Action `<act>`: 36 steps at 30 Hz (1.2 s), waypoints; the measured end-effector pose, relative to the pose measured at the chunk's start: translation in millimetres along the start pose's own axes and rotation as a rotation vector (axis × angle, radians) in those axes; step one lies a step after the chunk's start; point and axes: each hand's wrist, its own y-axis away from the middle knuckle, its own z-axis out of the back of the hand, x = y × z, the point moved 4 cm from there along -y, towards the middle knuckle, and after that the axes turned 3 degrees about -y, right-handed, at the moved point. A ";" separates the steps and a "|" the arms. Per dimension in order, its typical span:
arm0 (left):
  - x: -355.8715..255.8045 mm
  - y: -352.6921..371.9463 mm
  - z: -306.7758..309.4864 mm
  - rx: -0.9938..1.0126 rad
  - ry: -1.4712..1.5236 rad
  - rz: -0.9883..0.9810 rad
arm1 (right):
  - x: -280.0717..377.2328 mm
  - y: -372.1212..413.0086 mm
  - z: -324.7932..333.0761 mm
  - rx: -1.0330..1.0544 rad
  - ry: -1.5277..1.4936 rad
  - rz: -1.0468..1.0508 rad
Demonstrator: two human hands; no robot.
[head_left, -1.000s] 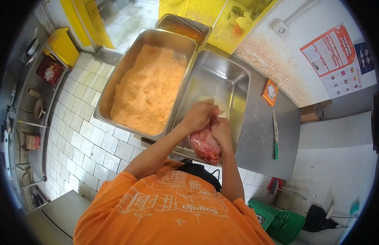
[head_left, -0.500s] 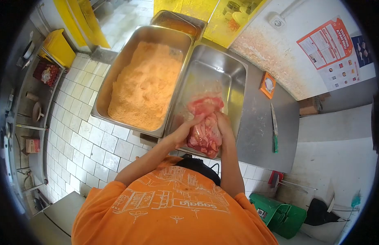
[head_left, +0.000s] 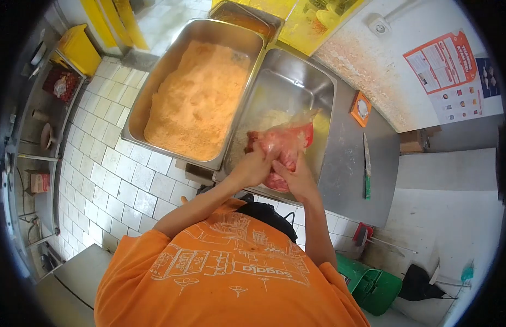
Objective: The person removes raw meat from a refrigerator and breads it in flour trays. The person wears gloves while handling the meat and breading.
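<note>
A clear plastic bag of raw meat (head_left: 281, 139), pink and red, is held low over the near part of an empty-looking steel pan (head_left: 330, 109). My left hand (head_left: 254, 167) grips the bag's left side, its fingers curled into the plastic. From the right, my right hand (head_left: 298, 179) holds the lower side of the bag, thumb pointing toward my left hand. Meat bulges below and between the hands. Some fingertips are hidden by the bag.
A deep steel pan of orange breading-like powder (head_left: 196, 103) stands left of the bag. Behind it is a smaller pan of orange-brown contents (head_left: 242, 20). On the steel counter (head_left: 345, 163) lie a green-handled knife (head_left: 367, 166) and an orange-framed object (head_left: 361, 109). A green bin (head_left: 375, 291) stands lower right.
The bag has turned from lengthwise to more slanted, its loose end now toward the upper right. Both hands have shifted their grip, and my left hand has moved up onto the bag.
</note>
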 end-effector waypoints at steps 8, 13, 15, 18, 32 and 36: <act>-34.5 18.6 21.5 -0.190 -0.155 -0.401 | 50.2 22.3 3.7 -0.185 -0.115 -0.099; -69.1 12.5 27.4 -0.272 -0.440 -0.725 | 49.8 29.8 1.8 0.018 -0.413 0.041; -78.1 -2.5 24.3 -0.241 -0.449 -0.722 | 51.1 26.8 9.3 0.018 -0.276 -0.064; -91.4 -19.1 28.9 -0.231 -0.448 -0.850 | 39.5 16.3 22.6 -0.077 -0.095 -0.128; -163.2 8.3 61.2 -0.647 -0.474 -1.094 | 113.8 4.3 94.4 -0.516 0.679 0.505; -181.5 12.7 68.9 -0.569 -0.266 -1.136 | 86.6 4.6 104.1 -0.455 0.311 0.539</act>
